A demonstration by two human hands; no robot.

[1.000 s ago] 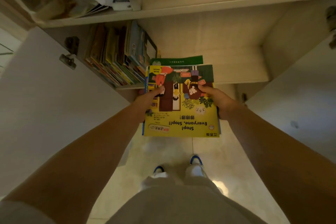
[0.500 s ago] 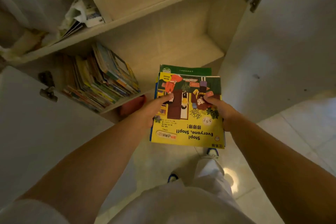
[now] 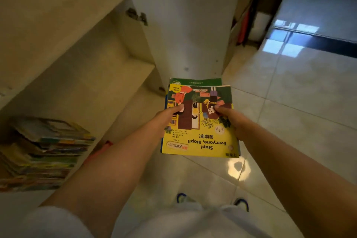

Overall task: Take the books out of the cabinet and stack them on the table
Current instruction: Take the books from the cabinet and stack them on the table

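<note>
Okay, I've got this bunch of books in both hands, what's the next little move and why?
Probably keep turning away from the cabinet toward the table, which isn't in view. Both hands, left hand and right hand, already grip the held books, and more books still wait on the shelf.

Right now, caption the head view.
Both hands hold books beside the open cabinet; more books stay shelved.

A small stack of thin picture books point(image 3: 200, 121) is held flat above the tiled floor, in front of the open cabinet point(image 3: 81, 75); its yellow top cover reads "Stop! Everyone, Stop!!", upside down; a green cover protrudes beneath; more books point(image 3: 44, 152) are seen piled on the cabinet's lower shelf, at left.
</note>
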